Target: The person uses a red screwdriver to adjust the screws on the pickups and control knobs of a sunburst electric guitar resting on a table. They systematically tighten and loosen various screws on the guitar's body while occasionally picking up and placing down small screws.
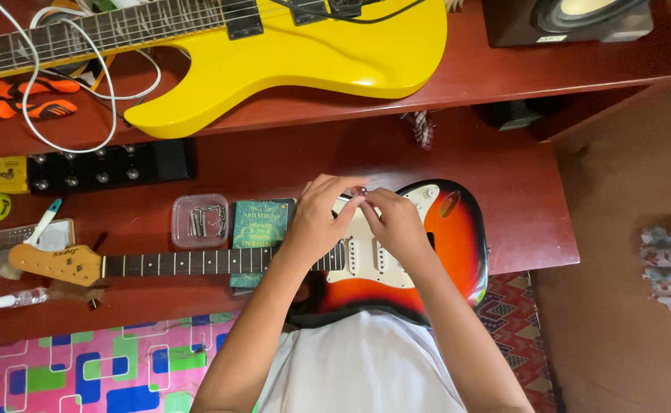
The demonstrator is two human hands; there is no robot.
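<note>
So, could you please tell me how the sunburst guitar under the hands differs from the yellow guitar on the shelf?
The sunburst guitar is red, orange and black with a white pickguard; the yellow guitar is one plain colour. The sunburst guitar lies on the lower desk under both hands; the yellow guitar rests untouched on the shelf above. Both lie flat, necks pointing to the picture's left.

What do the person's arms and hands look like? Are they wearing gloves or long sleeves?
No gloves and no long sleeves. The left hand and the right hand are both bare, and both forearms are uncovered all the way down to the bottom of the picture. No watch, ring or bracelet shows. The only clothing in view is a plain white shirt between the arms.
</note>
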